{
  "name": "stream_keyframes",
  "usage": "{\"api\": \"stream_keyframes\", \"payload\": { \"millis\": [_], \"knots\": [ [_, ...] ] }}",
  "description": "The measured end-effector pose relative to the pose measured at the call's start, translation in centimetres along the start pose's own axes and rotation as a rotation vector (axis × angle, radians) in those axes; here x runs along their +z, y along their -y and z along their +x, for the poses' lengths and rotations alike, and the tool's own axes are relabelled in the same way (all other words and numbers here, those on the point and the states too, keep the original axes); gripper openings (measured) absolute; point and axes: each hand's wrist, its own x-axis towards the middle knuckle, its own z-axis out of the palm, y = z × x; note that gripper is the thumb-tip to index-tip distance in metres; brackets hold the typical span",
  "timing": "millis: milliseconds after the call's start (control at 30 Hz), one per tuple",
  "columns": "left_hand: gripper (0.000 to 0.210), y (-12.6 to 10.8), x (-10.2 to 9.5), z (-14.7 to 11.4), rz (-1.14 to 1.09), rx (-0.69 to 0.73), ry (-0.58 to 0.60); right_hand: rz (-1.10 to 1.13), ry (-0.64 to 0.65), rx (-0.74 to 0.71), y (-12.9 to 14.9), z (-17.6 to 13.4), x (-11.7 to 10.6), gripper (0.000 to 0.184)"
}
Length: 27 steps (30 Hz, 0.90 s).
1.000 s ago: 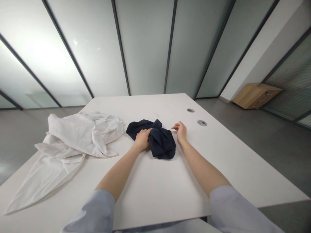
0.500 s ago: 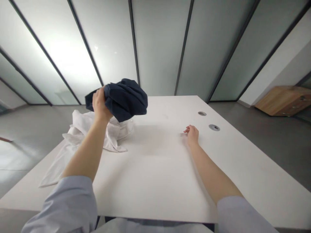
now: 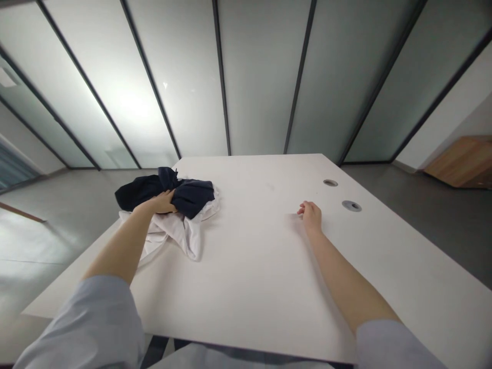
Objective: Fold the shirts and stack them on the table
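Note:
A bunched navy blue cloth (image 3: 194,199) lies in a heap on top of a crumpled white cloth (image 3: 184,236) at the left of the table. My left hand (image 3: 159,202) rests palm down on the navy cloth, its fingers stretched over the fabric; the fingertips are partly lost among the folds. Part of the white cloth is hidden under the navy one and behind my left forearm. On the right side of the table, my right hand (image 3: 312,215) lies on its edge with loosely bent fingers slightly apart, holding nothing.
The white table (image 3: 246,287) carries two round cable grommets (image 3: 351,206) near its right edge. Frosted glass panels (image 3: 257,77) with dark frames stand behind it. A wooden cabinet (image 3: 461,161) is off to the far right.
My left hand has come down with the navy cloth, which now lies on the white cloth. The white cloth's near part has shifted. My right hand stays put while the view turns slightly left.

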Motion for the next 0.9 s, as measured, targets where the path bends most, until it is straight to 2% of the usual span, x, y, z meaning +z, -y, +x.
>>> {"api": "stream_keyframes", "payload": {
  "millis": [67, 100, 167, 233, 300, 367, 433, 500, 567, 633, 700, 800, 900],
  "knots": [
    [0.074, 0.1, -1.7, 0.0, -0.017, 0.038, 0.041, 0.000, -0.004, -0.006, -0.2, 0.1, 0.1, 0.027],
    [0.072, -0.1, -2.6, -0.2, -0.017, 0.059, 0.010, 0.000, -0.003, -0.009, -0.3, 0.2, 0.1, 0.027],
    [0.064, -1.3, -3.8, -0.8, -0.024, 0.115, -0.158, -0.005, 0.003, -0.021, -0.5, 0.3, 0.2, 0.026],
    [0.058, -3.3, -4.0, -1.5, -0.029, 0.170, -0.329, -0.013, 0.006, -0.035, -0.6, 0.3, 0.2, 0.027],
    [0.058, -5.3, -3.1, -1.7, -0.020, 0.154, -0.415, -0.006, 0.003, -0.042, -0.7, 0.4, 0.2, 0.029],
    [0.064, -6.8, -1.1, -1.6, 0.001, 0.062, -0.445, 0.011, 0.000, -0.044, -0.7, 0.4, 0.1, 0.031],
    [0.069, -7.3, 1.6, -1.3, 0.030, 0.002, -0.427, 0.022, 0.005, -0.052, -0.8, 0.4, 0.1, 0.031],
    [0.072, -7.3, 4.1, -1.1, 0.093, 0.081, -0.368, 0.018, 0.017, -0.061, -0.8, 0.3, 0.1, 0.030],
    [0.077, -7.1, 5.4, -1.0, 0.122, 0.114, -0.319, 0.007, 0.029, -0.070, -0.7, 0.3, 0.2, 0.029],
    [0.078, -7.6, 5.5, -0.9, 0.099, 0.096, -0.310, 0.000, 0.026, -0.071, -0.6, 0.2, 0.2, 0.027],
    [0.069, -8.9, 4.7, -1.1, 0.026, 0.108, -0.376, 0.013, 0.005, -0.044, -0.5, 0.2, 0.3, 0.025],
    [0.049, -12.5, 3.6, -1.3, -0.155, 0.240, -0.527, 0.066, -0.034, 0.030, -0.2, 0.3, 0.4, 0.023],
    [0.038, -17.1, 3.9, -1.2, -0.333, 0.319, -0.546, 0.085, 0.010, 0.060, 0.1, 0.5, 0.2, 0.022]
  ]
}}
